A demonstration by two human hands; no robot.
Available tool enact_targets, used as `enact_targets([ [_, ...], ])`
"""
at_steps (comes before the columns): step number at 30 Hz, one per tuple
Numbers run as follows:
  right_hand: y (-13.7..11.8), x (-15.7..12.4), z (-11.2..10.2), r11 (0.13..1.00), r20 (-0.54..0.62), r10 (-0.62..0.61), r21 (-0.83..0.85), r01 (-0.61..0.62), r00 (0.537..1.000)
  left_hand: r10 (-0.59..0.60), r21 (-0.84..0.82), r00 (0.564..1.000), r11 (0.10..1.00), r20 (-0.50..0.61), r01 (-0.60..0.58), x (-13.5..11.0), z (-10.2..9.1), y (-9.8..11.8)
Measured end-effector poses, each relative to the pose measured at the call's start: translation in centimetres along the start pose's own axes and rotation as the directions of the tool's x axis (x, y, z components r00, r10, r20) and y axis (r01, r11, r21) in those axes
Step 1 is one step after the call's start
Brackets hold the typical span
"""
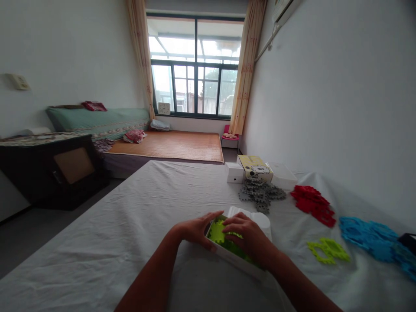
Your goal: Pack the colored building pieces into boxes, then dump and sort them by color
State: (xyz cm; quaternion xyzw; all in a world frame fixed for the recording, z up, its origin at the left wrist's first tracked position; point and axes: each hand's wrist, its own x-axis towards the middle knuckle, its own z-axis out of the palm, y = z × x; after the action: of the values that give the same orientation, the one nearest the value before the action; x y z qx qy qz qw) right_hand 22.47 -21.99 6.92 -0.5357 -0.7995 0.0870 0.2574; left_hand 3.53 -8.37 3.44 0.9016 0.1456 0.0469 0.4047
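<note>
A table [136, 225] draped in a loose white sheet fills the near view, and the work sits at its middle. There lies a shallow white box [242, 259], packed with lime-green foam pieces [218, 230]. The left hand [197, 227] cups the box's near-left corner, fingers curved round the rim — holding the box steady. The right hand [247, 236] lies flat over the green pieces, fingers spread and pressing down, not closed round anything.

Beyond the box a grey heap of toothed pieces [261, 193] rests near three small cartons [260, 170] by the wall. To the right lie a red pile [313, 203], a blue pile [370, 234] and a loose green pair [328, 250].

The likeliest trouble is the sheet: it is slack and wrinkled, so a push on the box may slide cloth and box together — dragging the loose green pair with them. Pressing hard with the flat right hand could buckle the soft foam or pop a piece up at the far edge. The blue pile reaches toward the table's right edge, where a tug on the cloth might tip pieces off.
</note>
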Motion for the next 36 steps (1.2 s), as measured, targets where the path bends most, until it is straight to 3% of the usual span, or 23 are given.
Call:
enact_targets([
  [4, 0.5, -0.2, 1.3, 0.996, -0.064, -0.056, 0.059, 0.059, 0.996, 0.001, 0.008, 1.000, 1.000, 0.012, -0.002, 0.0, -0.1, 0.3],
  [6, 0.3, -0.4, 0.9, 0.995, -0.065, -0.090, 0.031, 0.092, 0.994, -0.003, 0.002, 1.000, 1.000, 0.009, 0.003, 0.0, -0.2, 0.3],
  [8, 0.6, -1.1, -0.5, 0.998, -0.096, -0.065, -0.028, 0.062, 0.993, -0.005, -0.008, 1.000, 1.000, 0.007, 0.005, 0.1, -0.2, 0.4],
  [11, 3.8, -4.1, -4.0, 0.982, -0.271, 0.106, -0.124, -0.144, 0.957, 0.001, -0.025, 1.000, 1.000, 0.011, 0.000, 0.1, -0.3, 0.4],
  [13, 7.8, -7.6, -6.1, 0.927, -0.369, 0.258, -0.165, -0.336, 0.893, -0.007, -0.036, 1.000, 0.999, 0.017, 0.007, 0.1, -0.3, 0.4],
  [15, 12.3, -11.8, -7.4, 0.818, -0.397, 0.417, -0.228, -0.527, 0.818, -0.022, -0.044, 0.999, 0.999, 0.024, 0.023, 0.1, -0.4, 0.5],
  [18, 17.5, -17.7, -7.4, 0.584, -0.335, 0.677, -0.297, -0.755, 0.655, -0.033, -0.055, 0.999, 0.998, 0.031, 0.035, 0.1, -0.4, 0.5],
  [20, 18.9, -20.1, -6.7, 0.485, -0.291, 0.772, -0.305, -0.819, 0.565, -0.031, -0.065, 0.999, 0.997, 0.035, 0.033, 0.1, -0.4, 0.5],
  [21, 19.1, -20.7, -6.4, 0.481, -0.283, 0.781, -0.297, -0.825, 0.557, -0.029, -0.071, 0.999, 0.997, 0.038, 0.032, 0.2, -0.4, 0.4],
  [22, 19.0, -20.9, -6.1, 0.510, -0.279, 0.767, -0.283, -0.812, 0.578, -0.028, -0.077, 0.999, 0.997, 0.043, 0.031, 0.2, -0.4, 0.4],
  [25, 18.2, -20.5, -5.7, 0.671, -0.275, 0.655, -0.219, -0.709, 0.704, -0.027, -0.088, 0.998, 0.996, 0.049, 0.031, 0.2, -0.3, 0.2],
  [27, 17.9, -20.1, -5.9, 0.728, -0.291, 0.607, -0.169, -0.664, 0.739, -0.024, -0.087, 0.999, 0.996, 0.044, 0.028, 0.2, -0.3, 0.1],
  [33, 16.0, -18.1, -7.1, 0.703, -0.390, 0.667, 0.049, -0.709, 0.634, -0.021, -0.040, 0.999, 0.999, 0.031, 0.022, 0.1, -0.3, 0.2],
  [34, 14.8, -17.0, -7.2, 0.714, -0.393, 0.664, 0.080, -0.696, 0.636, -0.020, -0.034, 0.999, 0.999, 0.026, 0.021, 0.1, -0.3, 0.3],
  [36, 11.4, -13.9, -7.0, 0.767, -0.375, 0.628, 0.146, -0.625, 0.682, -0.013, -0.034, 1.000, 0.999, 0.015, 0.013, 0.1, -0.3, 0.3],
])
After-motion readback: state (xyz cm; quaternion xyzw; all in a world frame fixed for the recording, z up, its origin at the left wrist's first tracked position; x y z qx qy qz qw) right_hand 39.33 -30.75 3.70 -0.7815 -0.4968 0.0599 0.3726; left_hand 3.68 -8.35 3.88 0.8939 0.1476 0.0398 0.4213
